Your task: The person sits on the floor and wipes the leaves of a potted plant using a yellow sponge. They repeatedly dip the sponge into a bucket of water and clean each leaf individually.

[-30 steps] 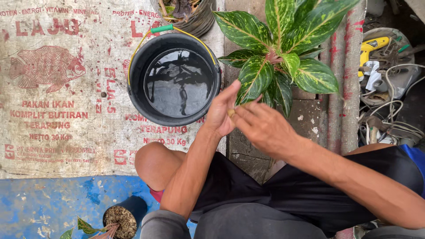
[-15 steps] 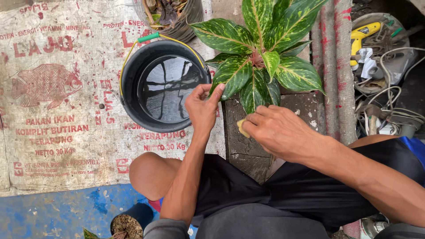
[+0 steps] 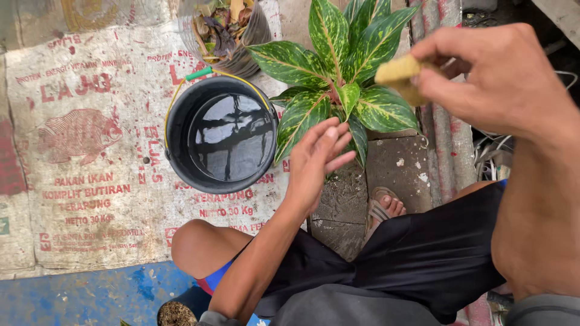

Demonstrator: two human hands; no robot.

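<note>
On the ground, biggest item first: printed feed sack (image 3: 90, 163) spread flat as a mat, cut off at the left and top edges, its right part hidden under the bucket and the person's knee. Blue floor patch (image 3: 90, 296) below it, cropped at the bottom.

Black bucket (image 3: 221, 134) sits on the sack, full of dark water; reflections hide whatever is below the surface. Yellow wire handle with green grip lies along the far rim.

Variegated plant (image 3: 338, 78) just right of the bucket, leaves fanning out from a pinkish centre; top leaves run out of view, base and pot hidden behind the left hand and lower leaves. Clear container of dead leaves (image 3: 225, 30) behind the bucket, top cropped.

Right hand (image 3: 501, 78) is raised close to the camera, blurred, pinching a yellow sponge (image 3: 403, 75) between thumb and fingers. Sponge is well above the plant, over its right-side leaves. Its long axis looks roughly left-right, free end pointing left toward the plant centre; the other end is buried in the grip, so full length unclear.

Left hand (image 3: 317, 163) is open, fingers spread slightly, holding nothing, at the lower leaves; actual contact hard to confirm.

Sandalled foot (image 3: 383, 208) on the concrete slab, mostly hidden by dark shorts. Small soil-filled pot (image 3: 176, 314) cut off at the bottom edge.
</note>
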